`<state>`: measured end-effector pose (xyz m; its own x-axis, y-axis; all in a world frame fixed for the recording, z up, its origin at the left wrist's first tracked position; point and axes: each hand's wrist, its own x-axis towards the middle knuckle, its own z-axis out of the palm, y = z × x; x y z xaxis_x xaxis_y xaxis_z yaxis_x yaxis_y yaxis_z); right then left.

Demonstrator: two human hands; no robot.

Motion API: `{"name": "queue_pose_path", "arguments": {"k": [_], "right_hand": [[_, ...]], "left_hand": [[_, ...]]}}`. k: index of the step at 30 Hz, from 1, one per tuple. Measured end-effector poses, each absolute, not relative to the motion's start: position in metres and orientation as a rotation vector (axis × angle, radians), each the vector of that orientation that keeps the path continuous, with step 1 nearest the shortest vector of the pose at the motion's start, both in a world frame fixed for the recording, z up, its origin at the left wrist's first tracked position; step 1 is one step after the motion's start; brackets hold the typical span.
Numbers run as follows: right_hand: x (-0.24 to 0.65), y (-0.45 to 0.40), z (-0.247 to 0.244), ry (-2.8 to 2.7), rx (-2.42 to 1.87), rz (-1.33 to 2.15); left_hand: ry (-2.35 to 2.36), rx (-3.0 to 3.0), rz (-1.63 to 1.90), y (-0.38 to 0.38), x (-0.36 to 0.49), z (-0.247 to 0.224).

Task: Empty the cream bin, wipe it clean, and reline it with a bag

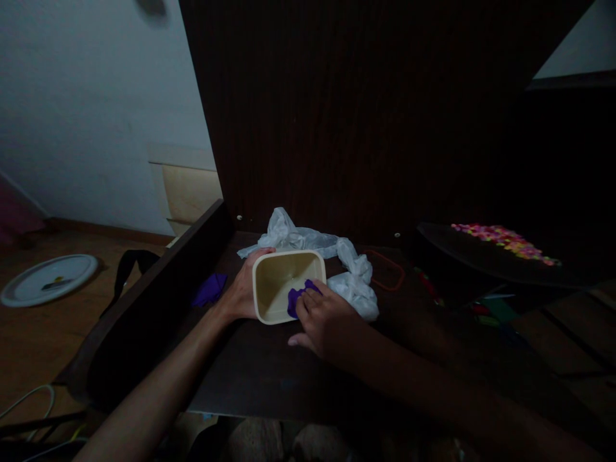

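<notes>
A cream plastic container [274,282] with rounded corners is tilted so that its open side faces me. My left hand [246,285] grips it by its left side, with the fingers partly hidden behind it. My right hand [320,317] is closed on a purple cloth [294,301] and presses it inside the container, near the lower right wall. Another piece of purple cloth [210,289] lies on the dark wooden surface, left of my left hand. Crumpled white plastic bags [353,292] lie behind and to the right of the container.
A dark raised board [158,289] edges the wooden surface [260,378] on the left, and a tall dark panel [327,128] stands behind. An orange loop [392,266] lies at the right. Colourful small pieces [510,242] sit farther right. A white round lid-like object [52,279] is on the left.
</notes>
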<state>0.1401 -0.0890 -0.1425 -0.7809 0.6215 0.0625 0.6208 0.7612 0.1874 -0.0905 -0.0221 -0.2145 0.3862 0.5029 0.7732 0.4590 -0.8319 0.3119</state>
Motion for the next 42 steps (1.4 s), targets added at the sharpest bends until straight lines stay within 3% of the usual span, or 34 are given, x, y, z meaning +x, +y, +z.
{"name": "queue_pose_path", "arguments": {"k": [14,24,42], "right_hand": [[0.164,-0.057,-0.111,2.995,0.966,0.442],[0.165,-0.083,-0.14,2.968,1.001,0.384],[0.114,-0.107,-0.124,3.071,0.868,-0.321]], "left_hand": [[0.769,2.595,1.447,-0.024,-0.086,-0.205],[0.936,2.588,1.403,-0.028,-0.086,-0.204],[0.862,2.634,1.471,-0.025,-0.087,-0.215]]}}
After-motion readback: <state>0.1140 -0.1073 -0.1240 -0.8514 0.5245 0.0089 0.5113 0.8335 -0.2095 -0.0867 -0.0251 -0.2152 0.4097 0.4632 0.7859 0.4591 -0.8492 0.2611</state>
